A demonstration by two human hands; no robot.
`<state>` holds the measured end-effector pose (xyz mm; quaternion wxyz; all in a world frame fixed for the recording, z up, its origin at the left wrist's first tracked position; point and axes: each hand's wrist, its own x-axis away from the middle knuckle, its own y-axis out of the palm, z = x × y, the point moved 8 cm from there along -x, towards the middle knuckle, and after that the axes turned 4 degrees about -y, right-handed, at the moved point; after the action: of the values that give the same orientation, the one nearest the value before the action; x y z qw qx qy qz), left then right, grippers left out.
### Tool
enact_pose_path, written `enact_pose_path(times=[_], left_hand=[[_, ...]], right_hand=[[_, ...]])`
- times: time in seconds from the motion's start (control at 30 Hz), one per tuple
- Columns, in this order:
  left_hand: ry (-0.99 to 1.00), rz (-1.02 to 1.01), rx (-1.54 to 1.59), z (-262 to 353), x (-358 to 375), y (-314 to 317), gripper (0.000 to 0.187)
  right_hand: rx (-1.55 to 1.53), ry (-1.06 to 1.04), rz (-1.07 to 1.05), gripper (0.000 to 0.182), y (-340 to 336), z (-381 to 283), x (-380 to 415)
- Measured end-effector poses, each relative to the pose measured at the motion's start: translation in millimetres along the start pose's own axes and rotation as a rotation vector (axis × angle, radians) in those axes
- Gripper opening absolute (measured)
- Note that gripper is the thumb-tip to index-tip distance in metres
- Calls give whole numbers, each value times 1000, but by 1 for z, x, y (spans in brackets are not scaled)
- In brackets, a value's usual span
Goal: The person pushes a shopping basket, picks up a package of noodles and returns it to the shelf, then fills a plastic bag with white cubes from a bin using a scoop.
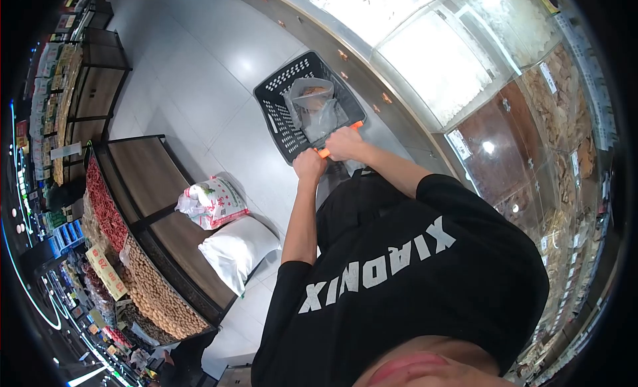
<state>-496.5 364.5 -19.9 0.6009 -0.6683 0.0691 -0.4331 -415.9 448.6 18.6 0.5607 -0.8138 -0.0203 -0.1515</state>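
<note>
Both my hands are closed on the orange handle (324, 153) of a black perforated shopping basket (270, 98). My left hand (310, 164) grips the handle's left part, and a little to its right my right hand (345, 143) holds it near the other end. Inside the basket lies a clear plastic bag (320, 116) with something brownish in it; I cannot make out what. The basket stands in front of my body over the grey tiled floor.
On the left are a bin of nuts (156, 290) and red dried goods (104, 201). Beside it, a red-and-white sack (222, 204) and a white sack (239, 249) sit on the floor. Clear-lidded food bins (488, 144) line the right.
</note>
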Motion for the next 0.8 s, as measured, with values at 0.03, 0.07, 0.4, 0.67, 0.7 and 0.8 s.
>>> enact_pose_path(times=[0.03, 0.07, 0.4, 0.67, 0.7, 0.8], left_hand=[[13, -14, 7, 0, -10, -6, 29], [28, -29, 12, 0, -20, -11, 31], [177, -69, -49, 3, -109, -81, 36], [263, -315, 44, 5, -134, -80, 47], [263, -316, 61, 4, -134, -81, 47], [220, -297, 68, 1, -138, -86, 45]], right_hand=[[10, 3, 11, 19, -3, 5, -9], [20, 8, 23, 20, -6, 10, -19], [60, 124, 410, 18, -44, 52, -100], [38, 260, 71, 19, -44, 59, -122], [36, 251, 55, 19, -45, 61, -124], [22, 172, 5, 20, -47, 67, -134]])
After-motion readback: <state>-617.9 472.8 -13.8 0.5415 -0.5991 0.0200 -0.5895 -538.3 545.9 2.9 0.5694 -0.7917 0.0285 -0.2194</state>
